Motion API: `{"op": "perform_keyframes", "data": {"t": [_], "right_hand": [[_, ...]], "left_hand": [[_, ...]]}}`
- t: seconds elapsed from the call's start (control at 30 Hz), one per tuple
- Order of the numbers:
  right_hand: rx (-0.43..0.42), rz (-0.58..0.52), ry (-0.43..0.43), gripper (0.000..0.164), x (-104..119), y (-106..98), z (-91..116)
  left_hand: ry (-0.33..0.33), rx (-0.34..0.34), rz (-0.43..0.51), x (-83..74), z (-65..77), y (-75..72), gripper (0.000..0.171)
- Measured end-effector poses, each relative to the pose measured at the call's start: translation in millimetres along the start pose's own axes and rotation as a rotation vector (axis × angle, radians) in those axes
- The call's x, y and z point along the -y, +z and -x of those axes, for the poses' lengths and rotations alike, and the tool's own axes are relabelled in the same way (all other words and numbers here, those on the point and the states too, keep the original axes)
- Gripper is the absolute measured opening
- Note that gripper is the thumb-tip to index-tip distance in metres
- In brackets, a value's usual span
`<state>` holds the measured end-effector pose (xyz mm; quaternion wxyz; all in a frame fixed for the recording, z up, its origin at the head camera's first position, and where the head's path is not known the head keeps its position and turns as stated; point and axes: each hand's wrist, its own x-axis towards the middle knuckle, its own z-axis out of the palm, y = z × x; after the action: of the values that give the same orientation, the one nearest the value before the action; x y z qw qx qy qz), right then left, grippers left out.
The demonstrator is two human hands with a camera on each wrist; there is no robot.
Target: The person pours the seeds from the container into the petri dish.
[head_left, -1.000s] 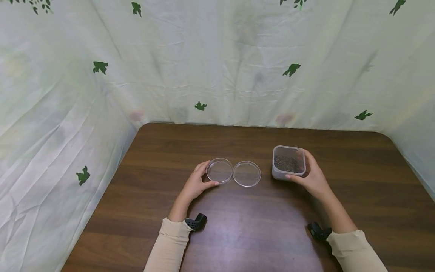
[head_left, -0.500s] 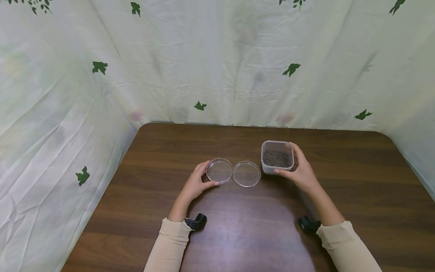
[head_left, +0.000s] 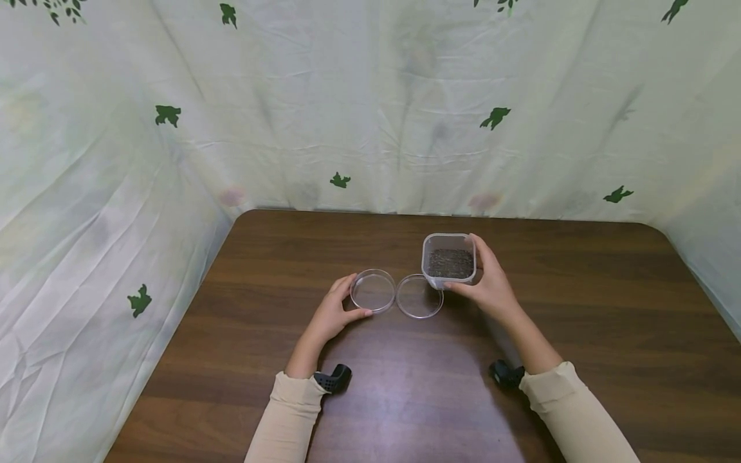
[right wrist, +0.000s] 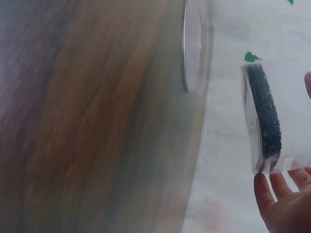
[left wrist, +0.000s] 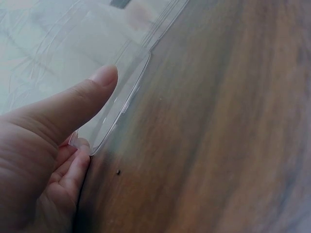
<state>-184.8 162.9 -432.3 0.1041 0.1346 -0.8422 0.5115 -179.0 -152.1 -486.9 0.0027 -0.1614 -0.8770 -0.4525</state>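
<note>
On the table, my left hand [head_left: 331, 315] holds a clear round petri dish [head_left: 373, 292] by its left side, thumb at the near rim and fingers at the far side. Just right of it lies a second clear round dish part [head_left: 415, 302], rim against rim. My right hand [head_left: 492, 286] grips a clear square plastic tub [head_left: 448, 242], which has no lid on and holds a layer of small dark grains [head_left: 450, 264]. The tub is raised off the table in the right wrist view, and its near left corner overlaps the second dish part in the head view.
The brown wooden table [head_left: 231, 334] ends at a pale curtain [head_left: 376, 128] with green leaf and bird shapes, which also hangs at both sides. A tiny dark speck [left wrist: 118, 172] lies on the wood near my left hand.
My right hand has carried the tub leftward and slightly away from me, from beside the second dish part to over its far right edge. The left hand and both dish parts stay put.
</note>
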Motion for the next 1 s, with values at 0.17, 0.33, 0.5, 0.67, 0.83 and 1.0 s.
{"op": "perform_keyframes", "data": {"t": [0.17, 0.33, 0.5, 0.67, 0.83, 1.0], "right_hand": [[0.007, 0.049, -0.012, 0.1, 6, 8, -3], [0.007, 0.104, -0.053, 0.099, 9, 16, -5], [0.002, 0.172, -0.103, 0.1, 11, 23, -8], [-0.008, 0.217, -0.16, 0.099, 12, 28, -10], [-0.013, 0.258, -0.209, 0.098, 13, 33, -11], [-0.02, 0.292, -0.244, 0.096, 14, 38, -12]], "left_hand": [[0.0, 0.003, -0.002, 0.4, 0.2, 0.0, 0.084], [-0.003, 0.004, -0.008, 0.3, 0.0, 0.5, 0.085], [-0.011, 0.002, -0.01, -0.4, 0.4, 0.2, 0.084], [-0.009, 0.004, -0.008, -0.1, 0.0, 0.3, 0.083], [-0.005, 0.0, -0.024, -0.4, 0.2, -0.2, 0.083], [-0.002, -0.001, -0.042, 0.2, -0.1, -0.2, 0.084]]}}
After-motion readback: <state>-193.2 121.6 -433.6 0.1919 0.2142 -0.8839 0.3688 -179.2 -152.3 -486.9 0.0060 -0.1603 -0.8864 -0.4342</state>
